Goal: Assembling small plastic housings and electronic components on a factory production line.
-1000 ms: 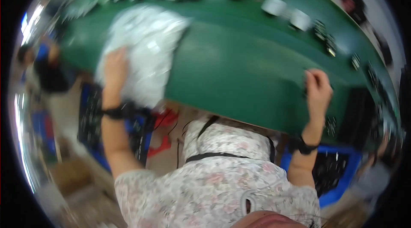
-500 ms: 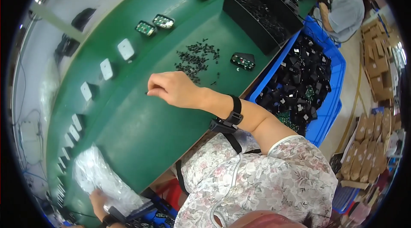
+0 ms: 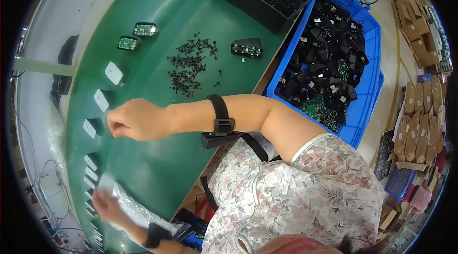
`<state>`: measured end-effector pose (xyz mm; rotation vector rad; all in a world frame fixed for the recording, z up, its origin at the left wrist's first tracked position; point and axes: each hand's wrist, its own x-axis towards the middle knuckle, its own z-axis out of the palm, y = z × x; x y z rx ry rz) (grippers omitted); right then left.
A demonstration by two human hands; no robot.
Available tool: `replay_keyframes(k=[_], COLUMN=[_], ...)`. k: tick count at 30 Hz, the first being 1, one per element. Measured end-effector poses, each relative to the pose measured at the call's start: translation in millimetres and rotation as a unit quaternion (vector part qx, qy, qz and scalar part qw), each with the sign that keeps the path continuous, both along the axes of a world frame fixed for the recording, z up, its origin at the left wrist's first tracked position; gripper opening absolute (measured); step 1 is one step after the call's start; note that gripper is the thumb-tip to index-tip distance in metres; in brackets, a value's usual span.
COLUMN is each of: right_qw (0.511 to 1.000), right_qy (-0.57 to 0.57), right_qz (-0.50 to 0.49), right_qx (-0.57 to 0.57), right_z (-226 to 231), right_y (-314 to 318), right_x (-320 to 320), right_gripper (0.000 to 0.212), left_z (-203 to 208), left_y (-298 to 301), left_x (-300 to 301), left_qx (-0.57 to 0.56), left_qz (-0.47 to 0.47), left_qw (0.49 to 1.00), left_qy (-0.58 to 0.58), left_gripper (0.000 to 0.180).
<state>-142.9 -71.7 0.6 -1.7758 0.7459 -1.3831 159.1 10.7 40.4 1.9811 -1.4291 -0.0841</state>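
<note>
My left hand point(image 3: 108, 206), smeared by motion, is over the lower left of the green table beside a clear plastic bag point(image 3: 135, 207). A blurred white flat piece point(image 3: 106, 185) shows at its fingertips. Farther up the table, my right hand point(image 3: 136, 120) has its fingers pinched together; whatever lies between them is hidden. It is nearest to a white plate point(image 3: 90, 128) with small holes. That plate belongs to a curved row of similar white plates, including another white plate point(image 3: 101, 100) and a white plate point(image 3: 113, 73) farther along.
Small black parts point(image 3: 191, 65) lie scattered mid-table. A black housing with a circuit board point(image 3: 246, 48) sits right of them. Green boards in black cases point(image 3: 145, 30) continue the row. A black bin point(image 3: 248, 3) and a blue crate point(image 3: 369, 87) of black housings stand right; another person is beyond.
My right hand has moved left, toward the row of white plates. My left hand has lifted from the plastic bag, with a white flat piece now at its fingers. The view has shifted.
</note>
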Motion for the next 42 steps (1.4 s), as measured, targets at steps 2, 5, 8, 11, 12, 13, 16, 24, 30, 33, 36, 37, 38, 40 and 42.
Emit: replay_keyframes(k=[2,5,8,11,12,13,16,24,30,33,36,37,38,40,42], right_qw=[1.000,0.991,0.977,0.965,0.960,0.961,0.966,0.968,0.961,0.973,0.970,0.974,0.977,0.980,0.983], right_qy=[-0.018,-0.067,-0.105,-0.054,-0.058,-0.039,-0.003,0.070,0.029,0.084,0.142,0.130,0.117,0.094,0.071], right_qz=[-0.004,0.017,0.045,0.049,0.058,0.059,0.049,0.044,0.056,0.029,0.018,0.008,-0.003,-0.007,-0.010], right_qx=[-0.001,0.119,0.183,0.251,0.267,0.267,0.255,0.239,0.270,0.212,0.195,0.187,0.180,0.175,0.170], right_z=[-7.0,-13.3,-16.6,-11.9,-10.5,-9.0,-14.8,-13.5,-16.3,-12.5,-6.8,-9.5,-12.3,-17.5,-19.5], right_y=[-2.4,-6.6,-7.7,-8.9,-7.7,-6.0,-6.5,-7.5,-10.1,-8.2,-5.7,-6.5,-7.2,-7.5,-7.2], right_x=[7.0,-9.1,-16.7,-28.2,-27.4,-23.4,-22.1,-20.6,-23.1,-23.0,-21.7,-22.0,-22.1,-20.7,-18.5], right_gripper=[0.010,0.008,0.010,0.010,0.010,0.010,0.010,0.009,0.009,0.010,0.010,0.010,0.009,0.009,0.008], left_z=[-28.9,-43.6,-48.4,-63.2,-65.5,-64.6,-65.6,-73.3,-66.3,-75.8,-78.5,-76.9,-75.3,-72.5,-71.1], left_y=[-18.7,-44.4,-50.1,-51.8,-50.0,-46.3,-46.9,-51.2,-48.9,-50.7,-50.8,-50.3,-49.9,-49.1,-48.8], left_x=[-48.1,-141.7,-172.0,-177.6,-176.5,-171.6,-174.5,-168.6,-177.1,-172.7,-174.6,-176.8,-177.5,-177.0,-175.9], left_qx=[-0.030,-0.067,-0.082,-0.081,-0.088,-0.077,-0.073,-0.064,-0.077,-0.085,-0.066,-0.064,-0.063,-0.050,-0.052], left_qz=[-0.099,-0.220,-0.237,-0.246,-0.246,-0.240,-0.238,-0.247,-0.221,-0.226,-0.243,-0.244,-0.244,-0.248,-0.248], left_qw=[0.979,0.943,0.907,0.880,0.866,0.868,0.860,0.882,0.851,0.844,0.841,0.833,0.832,0.823,0.814], left_qy=[0.176,0.239,0.337,0.399,0.426,0.428,0.445,0.396,0.470,0.480,0.478,0.493,0.494,0.508,0.523], left_gripper=[0.028,0.033,0.027,0.019,0.020,0.021,0.019,0.010,0.015,0.016,0.016,0.016,0.016,0.014,0.013])
